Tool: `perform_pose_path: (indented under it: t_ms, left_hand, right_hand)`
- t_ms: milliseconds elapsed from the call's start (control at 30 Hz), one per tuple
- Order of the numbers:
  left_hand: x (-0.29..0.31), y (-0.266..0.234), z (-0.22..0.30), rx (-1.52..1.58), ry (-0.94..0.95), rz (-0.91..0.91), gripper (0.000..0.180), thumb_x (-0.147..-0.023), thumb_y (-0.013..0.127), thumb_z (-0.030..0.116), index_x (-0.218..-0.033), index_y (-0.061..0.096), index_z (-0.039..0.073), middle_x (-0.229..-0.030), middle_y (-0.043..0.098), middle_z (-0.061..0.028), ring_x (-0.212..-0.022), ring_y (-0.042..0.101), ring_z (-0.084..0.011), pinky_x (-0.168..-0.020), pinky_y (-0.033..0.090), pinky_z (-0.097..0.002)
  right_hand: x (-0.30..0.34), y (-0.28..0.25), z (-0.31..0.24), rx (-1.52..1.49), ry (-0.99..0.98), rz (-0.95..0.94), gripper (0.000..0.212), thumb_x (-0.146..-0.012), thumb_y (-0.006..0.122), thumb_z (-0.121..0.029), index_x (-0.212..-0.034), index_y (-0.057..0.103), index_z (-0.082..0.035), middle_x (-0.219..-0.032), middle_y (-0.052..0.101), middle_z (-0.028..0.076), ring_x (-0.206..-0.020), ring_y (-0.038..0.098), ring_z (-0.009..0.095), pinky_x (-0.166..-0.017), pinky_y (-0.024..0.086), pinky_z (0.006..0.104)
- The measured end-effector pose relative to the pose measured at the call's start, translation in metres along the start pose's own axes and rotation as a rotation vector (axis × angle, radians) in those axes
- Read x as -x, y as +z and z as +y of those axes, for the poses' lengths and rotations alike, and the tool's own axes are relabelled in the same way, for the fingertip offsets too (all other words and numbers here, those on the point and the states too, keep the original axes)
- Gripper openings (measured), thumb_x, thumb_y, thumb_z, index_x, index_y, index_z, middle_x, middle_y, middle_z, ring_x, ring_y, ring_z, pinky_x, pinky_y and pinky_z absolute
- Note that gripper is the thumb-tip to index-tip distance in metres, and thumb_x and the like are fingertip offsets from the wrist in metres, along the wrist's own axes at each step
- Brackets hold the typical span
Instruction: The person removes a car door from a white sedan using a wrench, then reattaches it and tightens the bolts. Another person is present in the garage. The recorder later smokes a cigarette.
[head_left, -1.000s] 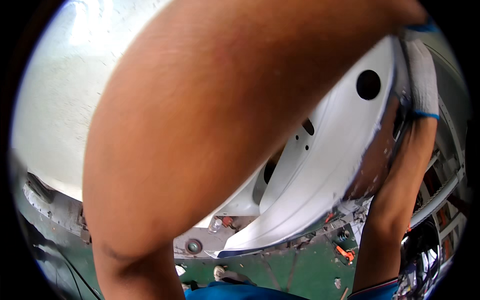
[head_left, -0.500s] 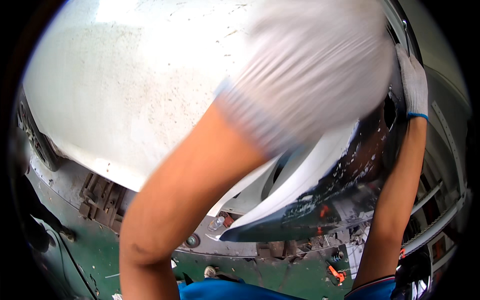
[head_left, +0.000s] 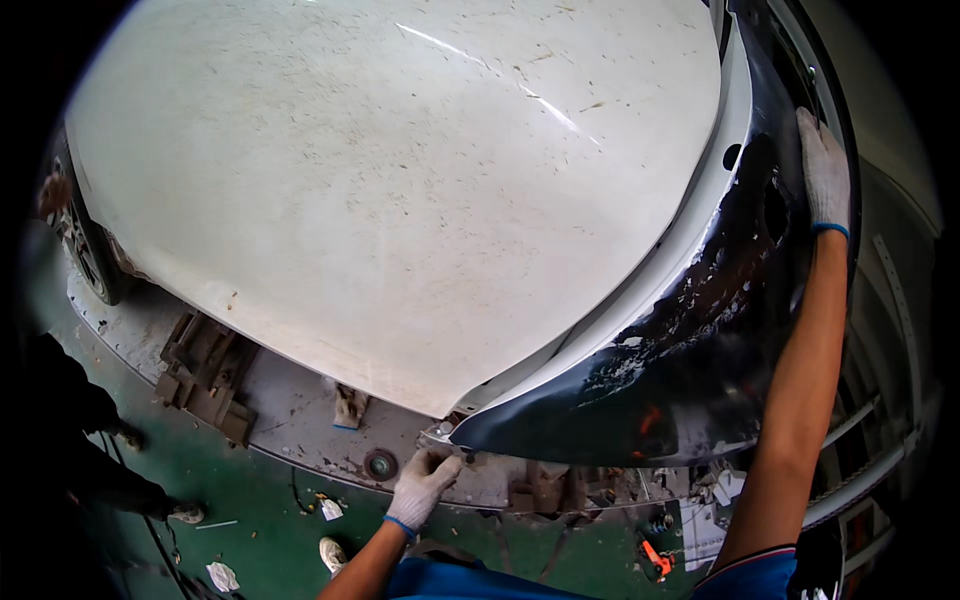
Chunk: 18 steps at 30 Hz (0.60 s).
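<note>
My left hand, in a white knit glove with a blue cuff, is low in front of the pointed lower corner of a dark car body panel. Its thumb and fingers are bent but apart, with nothing visible between them; I cannot tell whether the fingertips touch the corner. My right hand, gloved the same way, lies along the panel's right edge, fingers stretched out. Scraped paint and a dark hole mark this panel. Beside it on the left spreads a large white car panel, scratched and speckled with dirt.
A grey platform runs below the panels, carrying rusty metal clamps, a glove and a round object. An orange tool lies at lower right. Another person's dark-clothed legs stand at left on the green floor.
My left hand has come down from in front of the white panel to the dark panel's lower corner, uncovering both panels. My right hand stays at the right edge.
</note>
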<state>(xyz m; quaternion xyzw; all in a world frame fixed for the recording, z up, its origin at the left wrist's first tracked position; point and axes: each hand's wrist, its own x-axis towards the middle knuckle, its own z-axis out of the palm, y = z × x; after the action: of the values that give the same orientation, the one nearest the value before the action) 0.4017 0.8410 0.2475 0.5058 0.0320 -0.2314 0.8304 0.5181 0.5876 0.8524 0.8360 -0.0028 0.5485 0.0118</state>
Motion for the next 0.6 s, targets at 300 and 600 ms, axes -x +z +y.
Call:
perform_pose_path:
  t_ms: [300, 600]
  left_hand:
    - [-0.025, 0.024, -0.022, 0.353, 0.043, 0.002, 0.059, -0.099, 0.067, 0.031, -0.143, 0.044, -0.001, -0.127, 0.059, -0.0124, -0.113, 0.063, -0.0258, -0.093, 0.056, -0.0427]
    - [-0.064, 0.014, -0.048, 0.491, 0.075, -0.013, 0.051, -0.099, 0.068, 0.028, -0.140, 0.048, 0.006, -0.119, 0.061, -0.0059, -0.108, 0.064, -0.0223, -0.090, 0.055, -0.0405]
  right_hand:
    - [0.011, -0.011, -0.012, 0.189, -0.025, 0.037, 0.065, -0.097, 0.043, -0.062, -0.132, 0.065, -0.011, -0.129, 0.066, 0.022, -0.124, 0.059, 0.042, -0.104, 0.044, 0.0456]
    - [0.014, -0.008, -0.010, 0.226, -0.080, 0.040, 0.061, -0.098, 0.045, -0.061, -0.135, 0.063, -0.017, -0.127, 0.066, 0.021, -0.121, 0.058, 0.043, -0.103, 0.045, 0.0475]
